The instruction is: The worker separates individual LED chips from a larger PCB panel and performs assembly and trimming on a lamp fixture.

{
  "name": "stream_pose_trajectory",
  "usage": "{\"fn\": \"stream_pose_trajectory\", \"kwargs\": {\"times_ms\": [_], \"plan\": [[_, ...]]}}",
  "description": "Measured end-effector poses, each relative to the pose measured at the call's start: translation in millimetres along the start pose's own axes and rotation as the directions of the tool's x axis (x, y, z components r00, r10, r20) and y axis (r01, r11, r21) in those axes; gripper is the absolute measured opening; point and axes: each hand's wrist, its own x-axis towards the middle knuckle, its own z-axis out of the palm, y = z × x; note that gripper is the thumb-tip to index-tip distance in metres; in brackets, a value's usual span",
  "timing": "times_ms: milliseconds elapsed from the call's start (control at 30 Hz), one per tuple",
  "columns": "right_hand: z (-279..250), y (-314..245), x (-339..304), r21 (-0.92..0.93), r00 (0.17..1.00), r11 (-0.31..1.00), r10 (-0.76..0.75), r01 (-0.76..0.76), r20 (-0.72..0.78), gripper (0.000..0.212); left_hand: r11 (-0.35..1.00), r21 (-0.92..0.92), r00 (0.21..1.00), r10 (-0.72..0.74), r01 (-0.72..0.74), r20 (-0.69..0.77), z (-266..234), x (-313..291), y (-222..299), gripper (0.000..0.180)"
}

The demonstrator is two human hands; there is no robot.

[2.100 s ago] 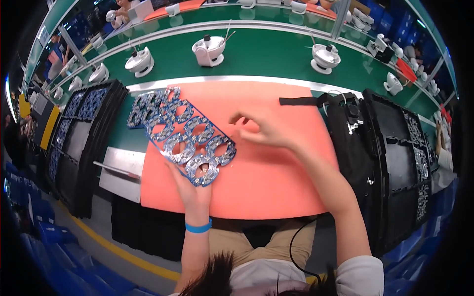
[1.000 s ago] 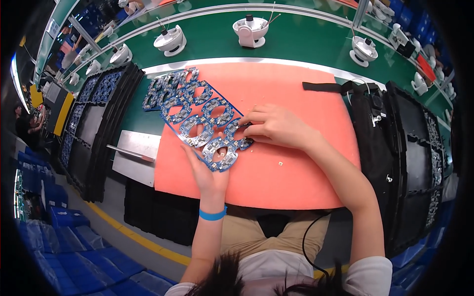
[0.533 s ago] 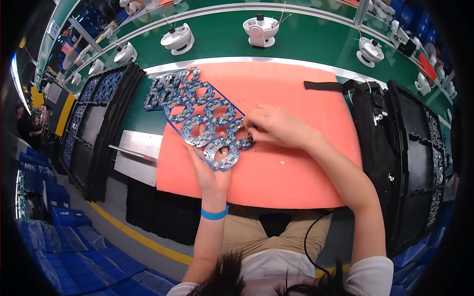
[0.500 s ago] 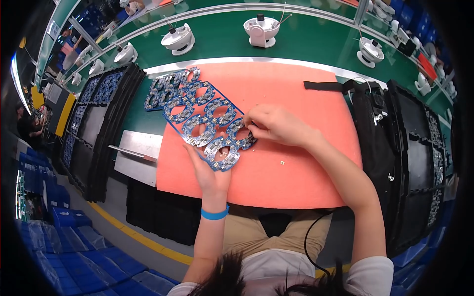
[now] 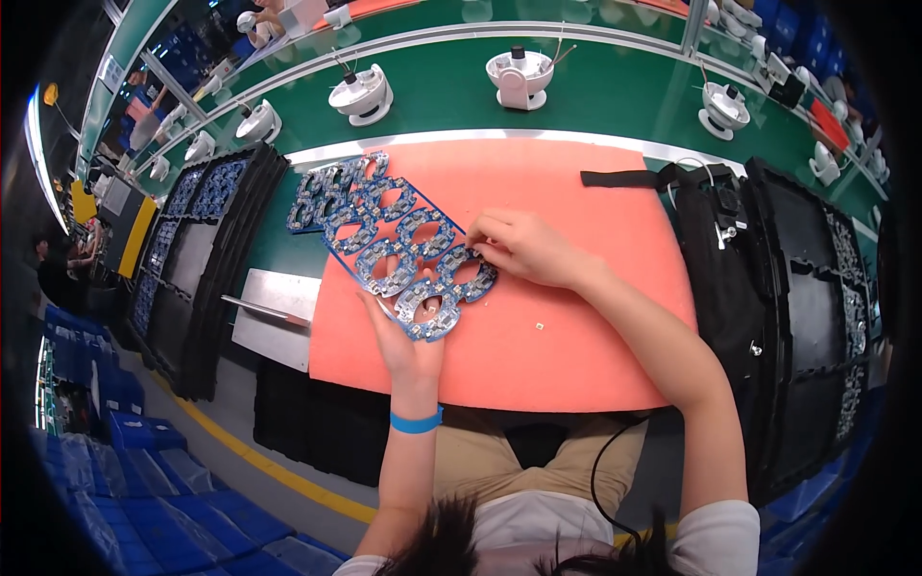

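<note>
A panel of blue ring-shaped circuit boards (image 5: 387,267) is held tilted above a pink foam mat (image 5: 586,370). My left hand (image 5: 408,350) supports its near end from below, with the fingers partly hidden behind the boards and showing through the ring holes. At the panel's right edge, my right hand (image 5: 514,248) is closed in a pinch by the top of the rightmost ring. Any small piece between those fingertips is hidden. Behind the held panel, a second group of ring boards (image 5: 309,182) lies at the mat's far left corner. A tiny pale chip (image 5: 540,326) rests on the mat.
Black trays of boards (image 5: 206,274) stand stacked at left, beside a metal plate (image 5: 274,307). More black trays (image 5: 816,317) and a black bag (image 5: 725,288) with a strap stand at right. White domed devices (image 5: 519,79) line the green bench beyond a pale rail.
My right hand has shifted slightly up along the panel's edge, uncovering more of the rightmost ring. The left hand keeps its hold. The whole view has tipped a little.
</note>
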Motion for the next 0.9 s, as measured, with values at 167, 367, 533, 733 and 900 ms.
{"fn": "stream_pose_trajectory", "kwargs": {"times_ms": [167,367,533,733,900], "plan": [[-19,1,2,0.149,0.931,0.940,0.328,-0.306,-0.159,0.018,0.998,-0.031,0.997,-0.053,0.055,0.048,1,-1,6,0.056],[0,10,2,0.564,0.889,0.706,0.442,-0.428,0.122,0.043,0.998,-0.022,0.990,-0.050,0.054,0.131,26,-11,1,0.052],[-6,4,9,0.814,0.754,0.287,0.606,-0.505,0.254,0.026,0.987,0.005,0.986,-0.160,0.160,0.050,10,-12,-3,0.048],[-81,7,8,0.740,0.739,0.541,0.668,-0.399,-0.090,0.021,0.956,-0.010,0.948,-0.289,0.293,0.135,8,-22,18,0.052],[-128,-23,-7,0.417,0.706,0.803,0.582,-0.425,-0.402,0.020,0.976,0.014,0.953,-0.214,0.216,0.215,30,4,8,0.050]]}}
